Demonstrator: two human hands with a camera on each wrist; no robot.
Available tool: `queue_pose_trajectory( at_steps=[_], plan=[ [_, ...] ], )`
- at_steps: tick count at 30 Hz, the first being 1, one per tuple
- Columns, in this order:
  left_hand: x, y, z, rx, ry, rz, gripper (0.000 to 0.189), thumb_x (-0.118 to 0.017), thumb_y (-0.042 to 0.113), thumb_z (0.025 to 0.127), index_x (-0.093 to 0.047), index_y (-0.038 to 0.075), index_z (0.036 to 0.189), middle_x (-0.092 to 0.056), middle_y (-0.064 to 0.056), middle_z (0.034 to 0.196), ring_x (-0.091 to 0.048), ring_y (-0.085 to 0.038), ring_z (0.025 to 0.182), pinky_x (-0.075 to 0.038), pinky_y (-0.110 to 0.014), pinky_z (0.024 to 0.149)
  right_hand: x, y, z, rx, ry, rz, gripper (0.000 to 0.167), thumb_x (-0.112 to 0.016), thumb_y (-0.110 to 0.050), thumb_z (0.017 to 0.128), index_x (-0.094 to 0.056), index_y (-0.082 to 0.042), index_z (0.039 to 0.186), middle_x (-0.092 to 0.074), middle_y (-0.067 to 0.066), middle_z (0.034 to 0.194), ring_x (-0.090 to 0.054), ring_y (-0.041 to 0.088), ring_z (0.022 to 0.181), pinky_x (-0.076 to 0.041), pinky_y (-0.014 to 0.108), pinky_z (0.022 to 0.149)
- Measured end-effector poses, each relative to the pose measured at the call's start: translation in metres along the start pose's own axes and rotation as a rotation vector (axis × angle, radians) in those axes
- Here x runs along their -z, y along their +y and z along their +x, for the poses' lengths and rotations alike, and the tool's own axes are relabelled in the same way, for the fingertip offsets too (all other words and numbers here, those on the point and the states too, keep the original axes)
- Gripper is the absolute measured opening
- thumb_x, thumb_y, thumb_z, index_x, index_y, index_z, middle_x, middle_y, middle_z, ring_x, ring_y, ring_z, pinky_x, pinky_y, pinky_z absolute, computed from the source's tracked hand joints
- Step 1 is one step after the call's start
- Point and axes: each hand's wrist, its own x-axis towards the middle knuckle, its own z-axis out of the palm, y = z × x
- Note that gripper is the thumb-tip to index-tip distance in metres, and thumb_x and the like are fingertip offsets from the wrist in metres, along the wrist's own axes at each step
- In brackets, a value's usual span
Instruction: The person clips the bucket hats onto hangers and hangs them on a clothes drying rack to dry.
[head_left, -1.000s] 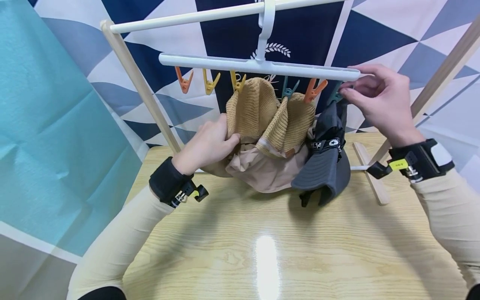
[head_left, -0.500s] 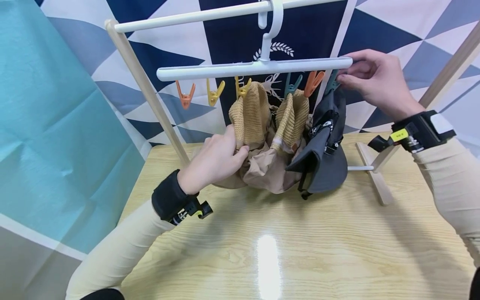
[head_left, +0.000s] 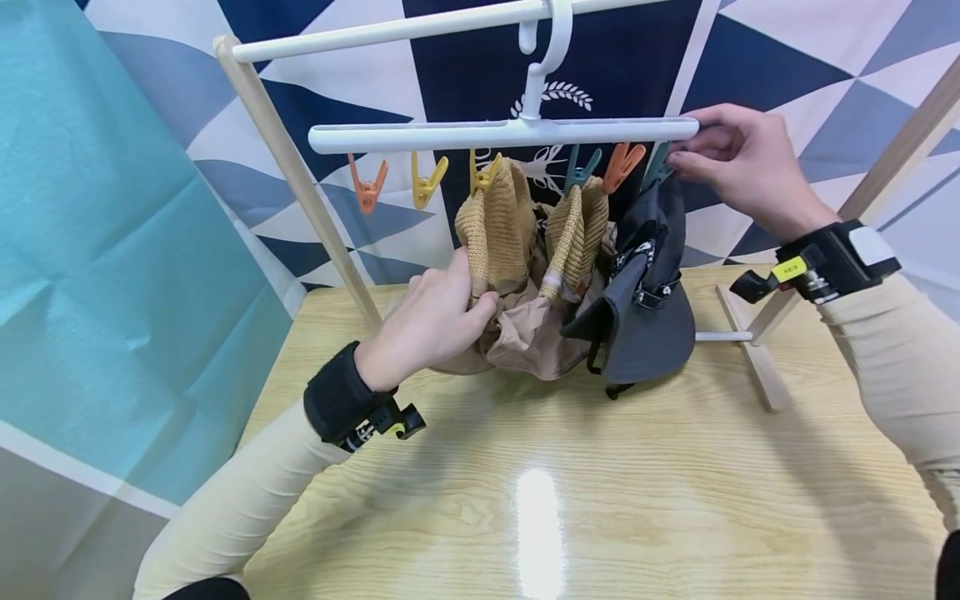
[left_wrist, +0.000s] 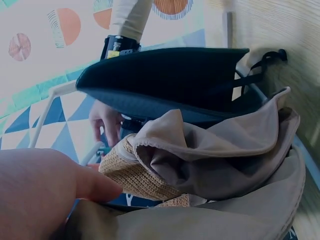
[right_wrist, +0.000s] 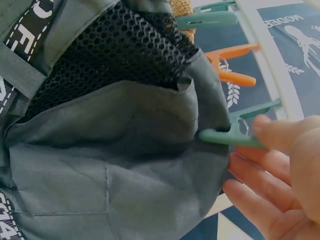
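My left hand (head_left: 438,312) holds the left edge of a tan woven and beige fabric hat (head_left: 506,225), thumb in front. A yellow clothespin (head_left: 483,173) and a teal clothespin (head_left: 581,169) grip the hat's woven part beneath a white hanger (head_left: 450,135). At the hanger's right end my right hand (head_left: 738,162) pinches another teal clothespin (right_wrist: 232,137), its thumb on one arm of the clip. That clip bites the edge of a dark grey cap (head_left: 652,333) with black mesh (right_wrist: 115,55) and a lettered band. Beige folds (left_wrist: 210,135) hang beside the cap's brim (left_wrist: 165,80) in the left wrist view.
The hanger hooks over a white rod (head_left: 397,35) on a wooden-legged stand (head_left: 300,183). An orange clothespin (head_left: 367,183) and a yellow clothespin (head_left: 427,179) hang at left holding nothing. Another orange clothespin (head_left: 622,167) sits between the hats. A wood-grain table (head_left: 420,500) lies below.
The hanger has levelled, its left end dropping and its right end shifting left. My right hand moved left and slightly up with the cap; the hats now hang closer together. My left hand keeps its hold.
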Motion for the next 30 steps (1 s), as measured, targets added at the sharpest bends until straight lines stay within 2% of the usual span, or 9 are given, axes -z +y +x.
queue_pose_trajectory(
  at_steps=[4, 7, 10, 14, 19, 22, 26, 30],
  plan=[
    [-0.001, 0.001, -0.001, -0.006, 0.010, 0.001, 0.039, -0.056, 0.029, 0.113, -0.054, 0.001, 0.140, -0.068, -0.011, 0.092, -0.072, -0.030, 0.085, -0.054, -0.042, 0.073, 0.004, 0.007, -0.013, 0.004, -0.005, -0.071, 0.025, -0.079, -0.006, 0.103, -0.077, -0.024, 0.120, -0.081, -0.030, 0.094, -0.075, -0.012, 0.087, -0.049, 0.006, 0.077],
    [-0.002, 0.002, -0.001, -0.015, 0.014, -0.003, 0.041, -0.056, 0.028, 0.112, -0.053, 0.000, 0.142, -0.071, -0.013, 0.095, -0.074, -0.031, 0.089, -0.056, -0.045, 0.076, 0.008, 0.015, -0.023, -0.012, -0.036, -0.079, 0.025, -0.079, -0.008, 0.103, -0.077, -0.023, 0.123, -0.081, -0.030, 0.100, -0.075, -0.012, 0.093, -0.049, 0.006, 0.079],
    [-0.003, 0.002, 0.000, -0.016, 0.018, -0.006, 0.044, -0.056, 0.027, 0.112, -0.052, -0.001, 0.145, -0.072, -0.015, 0.098, -0.075, -0.032, 0.090, -0.057, -0.046, 0.076, 0.011, 0.022, -0.031, -0.022, -0.091, -0.033, 0.037, -0.076, -0.007, 0.106, -0.073, -0.019, 0.141, -0.082, -0.026, 0.119, -0.077, -0.010, 0.105, -0.053, 0.007, 0.089],
    [-0.002, 0.001, 0.000, -0.003, 0.016, -0.011, 0.047, -0.057, 0.028, 0.112, -0.050, -0.001, 0.149, -0.072, -0.016, 0.101, -0.075, -0.033, 0.091, -0.057, -0.046, 0.076, 0.014, 0.031, -0.041, -0.002, -0.175, -0.016, 0.051, -0.066, -0.007, 0.111, -0.061, -0.015, 0.160, -0.073, -0.019, 0.149, -0.071, -0.005, 0.124, -0.051, 0.010, 0.098],
    [-0.002, 0.000, 0.001, -0.003, 0.011, -0.012, 0.049, -0.056, 0.029, 0.113, -0.049, -0.001, 0.151, -0.073, -0.016, 0.102, -0.076, -0.033, 0.092, -0.058, -0.046, 0.077, 0.018, 0.044, -0.052, -0.032, -0.256, -0.007, 0.059, -0.057, -0.012, 0.113, -0.048, -0.019, 0.171, -0.055, -0.008, 0.170, -0.056, -0.001, 0.145, -0.045, 0.012, 0.104],
    [-0.003, 0.000, 0.001, -0.002, 0.009, -0.014, 0.049, -0.056, 0.029, 0.113, -0.048, -0.001, 0.151, -0.074, -0.017, 0.106, -0.076, -0.033, 0.094, -0.058, -0.047, 0.078, 0.020, 0.052, -0.057, -0.054, -0.269, -0.025, 0.063, -0.059, -0.013, 0.113, -0.043, -0.024, 0.173, -0.056, -0.006, 0.166, -0.055, -0.002, 0.144, -0.046, 0.011, 0.103],
    [-0.003, 0.000, 0.002, 0.006, 0.005, -0.012, 0.049, -0.056, 0.029, 0.114, -0.048, -0.001, 0.151, -0.074, -0.018, 0.108, -0.077, -0.034, 0.097, -0.059, -0.049, 0.080, 0.020, 0.058, -0.061, -0.048, -0.235, -0.061, 0.067, -0.062, -0.009, 0.112, -0.042, -0.027, 0.173, -0.063, -0.020, 0.148, -0.060, -0.008, 0.133, -0.050, 0.007, 0.098],
    [-0.002, 0.001, 0.001, 0.009, 0.000, -0.010, 0.051, -0.056, 0.031, 0.113, -0.047, 0.000, 0.153, -0.076, -0.022, 0.118, -0.079, -0.037, 0.107, -0.061, -0.052, 0.087, 0.019, 0.059, -0.061, -0.093, -0.175, -0.085, 0.061, -0.066, -0.011, 0.111, -0.050, -0.032, 0.166, -0.061, -0.025, 0.146, -0.061, -0.011, 0.129, -0.054, 0.007, 0.093]
  ],
)
